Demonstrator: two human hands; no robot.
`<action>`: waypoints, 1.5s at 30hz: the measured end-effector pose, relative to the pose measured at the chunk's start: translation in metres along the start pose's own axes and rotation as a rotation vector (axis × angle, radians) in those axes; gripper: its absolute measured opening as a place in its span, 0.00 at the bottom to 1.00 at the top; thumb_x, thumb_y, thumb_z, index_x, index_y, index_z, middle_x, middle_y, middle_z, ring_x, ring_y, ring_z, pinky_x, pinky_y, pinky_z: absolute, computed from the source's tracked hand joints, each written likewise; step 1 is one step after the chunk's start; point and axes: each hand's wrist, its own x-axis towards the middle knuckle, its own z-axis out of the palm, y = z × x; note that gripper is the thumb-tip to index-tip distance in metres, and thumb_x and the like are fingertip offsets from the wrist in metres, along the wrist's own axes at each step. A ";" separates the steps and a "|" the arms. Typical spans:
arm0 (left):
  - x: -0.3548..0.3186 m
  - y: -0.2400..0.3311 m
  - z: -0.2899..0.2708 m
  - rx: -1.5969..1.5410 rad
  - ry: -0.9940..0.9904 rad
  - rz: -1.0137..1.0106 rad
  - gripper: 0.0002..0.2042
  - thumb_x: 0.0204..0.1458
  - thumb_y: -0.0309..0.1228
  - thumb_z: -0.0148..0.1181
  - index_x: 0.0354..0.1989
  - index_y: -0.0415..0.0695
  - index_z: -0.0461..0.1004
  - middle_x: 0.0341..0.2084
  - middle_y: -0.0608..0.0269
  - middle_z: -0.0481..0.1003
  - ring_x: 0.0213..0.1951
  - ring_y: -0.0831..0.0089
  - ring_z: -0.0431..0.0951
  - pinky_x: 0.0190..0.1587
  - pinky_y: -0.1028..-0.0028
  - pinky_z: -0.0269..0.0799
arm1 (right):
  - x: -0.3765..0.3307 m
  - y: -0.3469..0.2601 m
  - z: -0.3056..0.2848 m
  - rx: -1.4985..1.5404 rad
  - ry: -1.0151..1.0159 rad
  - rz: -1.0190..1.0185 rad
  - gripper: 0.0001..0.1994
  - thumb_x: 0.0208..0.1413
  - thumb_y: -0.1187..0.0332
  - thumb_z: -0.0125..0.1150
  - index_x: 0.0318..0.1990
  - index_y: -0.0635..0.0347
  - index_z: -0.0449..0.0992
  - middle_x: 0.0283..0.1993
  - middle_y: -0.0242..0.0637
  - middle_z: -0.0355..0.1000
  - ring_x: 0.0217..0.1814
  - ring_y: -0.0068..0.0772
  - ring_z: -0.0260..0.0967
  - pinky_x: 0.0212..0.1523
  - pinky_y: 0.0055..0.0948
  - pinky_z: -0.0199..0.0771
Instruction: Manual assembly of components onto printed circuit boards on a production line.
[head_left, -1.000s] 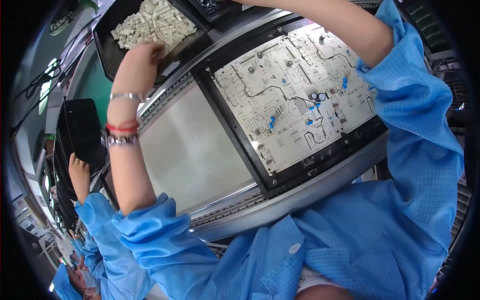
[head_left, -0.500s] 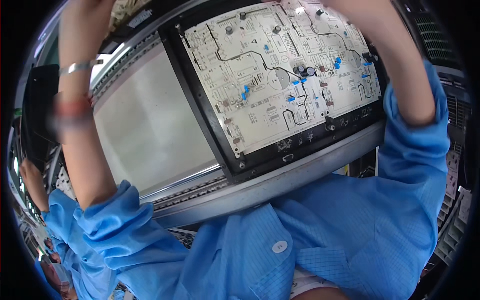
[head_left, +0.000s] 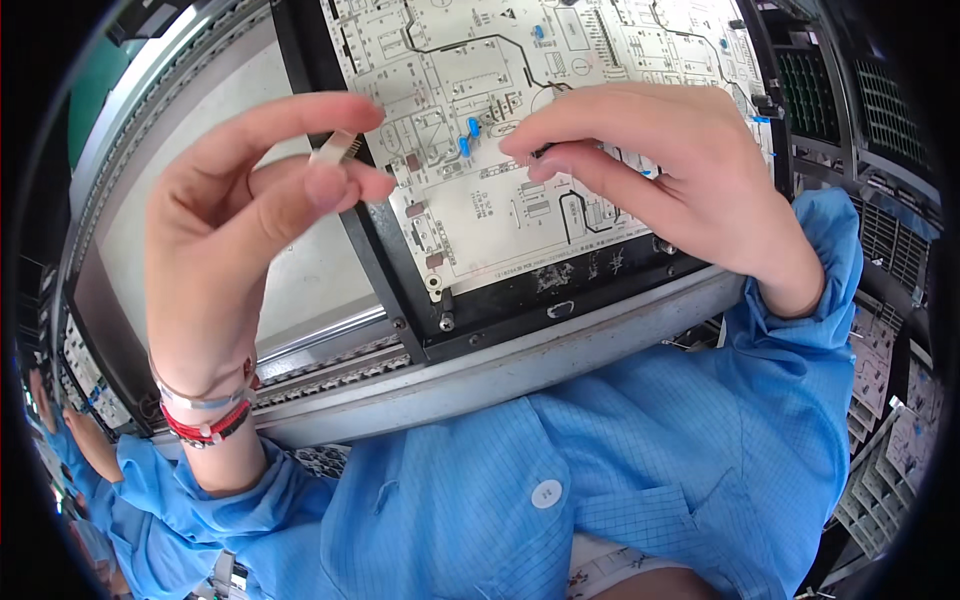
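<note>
My left hand [head_left: 215, 235] is raised over the left edge of a white circuit board [head_left: 475, 185], fingers bent and pinching a small white pin connector [head_left: 333, 148] with thin metal pins. Above the middle of the board, my right hand [head_left: 680, 165] has its thumb and forefinger closed around a tiny dark part [head_left: 543, 152] whose kind I cannot make out. Small blue disc-shaped components [head_left: 469, 138] stand upright on the board between the two hands. The board lies in a black carrier frame [head_left: 500, 320]; my right hand hides part of its surface.
A metal rail [head_left: 560, 345] runs along the near side, close to my blue smock. Left of the carrier, a pale flat surface [head_left: 320, 290] lies between chain tracks. Racks holding boards [head_left: 880, 410] stand at the right. Another person's arm [head_left: 92, 445] shows at far left.
Both hands have come back from the far edge to over the board. The white connector and the dark part now show in my fingers. The board appears slightly farther left and up.
</note>
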 end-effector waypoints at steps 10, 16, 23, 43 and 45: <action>0.011 -0.015 0.008 -0.161 -0.165 0.033 0.15 0.50 0.29 0.60 0.46 0.38 0.76 0.52 0.45 0.70 0.45 0.73 0.75 0.54 0.74 0.68 | -0.019 0.014 0.011 -0.081 0.030 -0.106 0.10 0.41 0.79 0.67 0.34 0.61 0.77 0.35 0.35 0.71 0.36 0.35 0.69 0.36 0.29 0.71; 0.022 -0.011 0.015 -0.190 -0.193 0.059 0.13 0.51 0.27 0.57 0.45 0.39 0.76 0.55 0.44 0.68 0.45 0.73 0.75 0.57 0.73 0.67 | -0.025 0.014 0.005 -0.161 0.046 -0.095 0.09 0.40 0.78 0.67 0.32 0.61 0.76 0.34 0.35 0.71 0.35 0.37 0.69 0.34 0.30 0.70; 0.035 0.001 0.044 -0.183 -0.200 0.046 0.14 0.52 0.26 0.55 0.47 0.36 0.75 0.54 0.43 0.68 0.46 0.69 0.76 0.57 0.72 0.68 | -0.047 0.025 -0.004 -0.238 0.124 -0.153 0.12 0.35 0.79 0.67 0.32 0.62 0.75 0.35 0.36 0.70 0.38 0.39 0.68 0.36 0.32 0.72; 0.056 0.016 0.054 0.232 0.030 0.454 0.15 0.46 0.13 0.59 0.44 0.35 0.74 0.47 0.56 0.74 0.33 0.82 0.68 0.41 0.82 0.66 | -0.016 0.005 -0.017 -0.423 0.056 -0.439 0.11 0.38 0.73 0.60 0.32 0.67 0.75 0.30 0.32 0.68 0.33 0.31 0.67 0.59 0.43 0.70; 0.068 0.020 0.072 0.484 0.076 0.478 0.17 0.44 0.15 0.64 0.45 0.36 0.74 0.42 0.63 0.76 0.31 0.83 0.65 0.38 0.82 0.64 | -0.017 0.010 -0.051 -0.309 -0.006 -0.345 0.11 0.44 0.72 0.62 0.37 0.64 0.77 0.31 0.31 0.69 0.34 0.30 0.68 0.53 0.36 0.73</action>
